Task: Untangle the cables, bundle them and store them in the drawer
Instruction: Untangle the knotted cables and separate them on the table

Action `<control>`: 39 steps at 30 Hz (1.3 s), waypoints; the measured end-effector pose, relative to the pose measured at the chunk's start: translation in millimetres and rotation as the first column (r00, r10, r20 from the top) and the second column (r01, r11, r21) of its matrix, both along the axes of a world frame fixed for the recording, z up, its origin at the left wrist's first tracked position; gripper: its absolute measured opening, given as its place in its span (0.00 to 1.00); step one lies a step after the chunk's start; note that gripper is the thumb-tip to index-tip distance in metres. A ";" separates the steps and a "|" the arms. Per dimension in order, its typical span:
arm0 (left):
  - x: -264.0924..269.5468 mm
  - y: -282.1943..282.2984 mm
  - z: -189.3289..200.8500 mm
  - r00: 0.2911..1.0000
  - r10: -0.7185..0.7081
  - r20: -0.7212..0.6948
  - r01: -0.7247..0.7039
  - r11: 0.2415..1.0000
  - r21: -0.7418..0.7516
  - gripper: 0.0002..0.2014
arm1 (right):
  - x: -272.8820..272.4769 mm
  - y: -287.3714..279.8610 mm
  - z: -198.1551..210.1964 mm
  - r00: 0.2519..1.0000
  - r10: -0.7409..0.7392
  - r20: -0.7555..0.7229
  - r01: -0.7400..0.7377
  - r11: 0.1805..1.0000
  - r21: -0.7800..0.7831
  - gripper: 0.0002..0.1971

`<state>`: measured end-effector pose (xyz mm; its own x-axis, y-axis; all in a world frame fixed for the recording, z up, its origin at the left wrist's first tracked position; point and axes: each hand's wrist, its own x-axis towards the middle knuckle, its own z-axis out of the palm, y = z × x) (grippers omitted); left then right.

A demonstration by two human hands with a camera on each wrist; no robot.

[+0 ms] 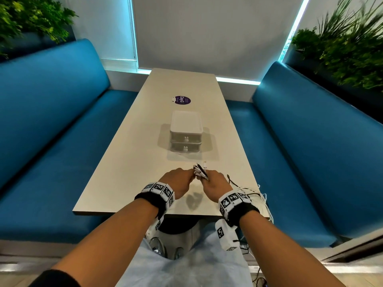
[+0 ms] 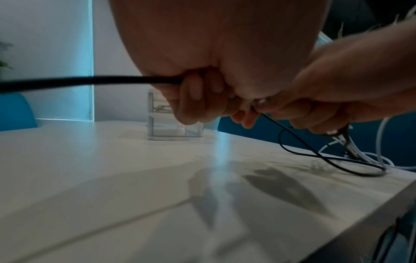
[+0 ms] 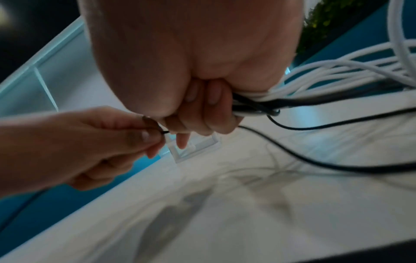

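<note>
1. The right hand (image 1: 215,184) is closed around a gathered bunch of cables (image 3: 254,105), white and black strands together, with their plug ends (image 1: 200,169) poking up past the knuckles. That grip holds the bunch above the near end of the desk (image 1: 128,162).
2. The left hand (image 1: 180,181) sits just beside it at 9 o'clock, thumb and forefinger pinching a thin black cable (image 3: 166,132) right where it leaves the right fist. Its other fingers are curled round a thicker black cable (image 2: 90,82) that runs off behind the wrist.
3. The loose lengths (image 1: 255,193) trail from the right hand toward 4 o'clock, lying on the desk and spilling over its near right corner.
4. The small drawer unit (image 1: 186,133), 2 drawers stacked, stands at 12 o'clock from the hands, well apart from them, and both drawers look closed.
5. I judge the step in hand is drawing 1 black strand free of the bunch. To do it well, the left hand should pull slowly along the strand's own line while the right loosens just enough to let it slide.
6. If the strand snags, easing back and feeding slack through the loop on the desk beats tugging, which would tighten the knot.
7. Bundling and storing are not yet done.
</note>
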<state>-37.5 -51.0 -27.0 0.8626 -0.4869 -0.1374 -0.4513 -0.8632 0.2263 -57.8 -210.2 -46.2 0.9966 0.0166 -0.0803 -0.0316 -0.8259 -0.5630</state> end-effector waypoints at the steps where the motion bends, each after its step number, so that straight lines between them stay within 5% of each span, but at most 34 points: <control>1: 1.8 1.7 -0.8 1.000 0.007 -0.018 -0.007 1.000 -0.020 0.11 | -0.9 -1.6 -0.3 1.000 0.004 -0.017 -0.005 1.000 -0.011 0.11; 11: 14.1 18.8 -7.8 0.995 0.029 -0.096 -0.038 0.995 -0.091 0.10 | -4.3 -25.0 4.1 0.992 -0.129 -0.001 0.122 0.937 -0.326 0.11; 22: 16.4 24.9 -14.0 0.994 0.074 -0.085 -0.076 0.997 -0.026 0.12 | -10.1 -43.4 3.6 0.930 -0.364 0.039 0.363 0.901 -0.237 0.13; 27: 10.4 -0.4 -14.1 0.998 0.039 -0.046 -0.041 0.998 -0.047 0.12 | -13.7 -19.8 5.2 0.975 -0.186 0.118 0.197 0.976 -0.089 0.13; 32: 12.9 -7.1 -13.8 0.996 0.021 -0.090 -0.046 0.958 -0.282 0.07 | -14.8 -9.8 0.7 0.996 -0.042 0.077 0.041 0.999 0.020 0.10; 39: 17.5 19.5 -10.3 0.990 0.112 -0.085 -0.133 0.939 -0.316 0.11 | -10.4 -23.5 2.7 0.996 -0.074 0.049 0.083 0.974 -0.213 0.12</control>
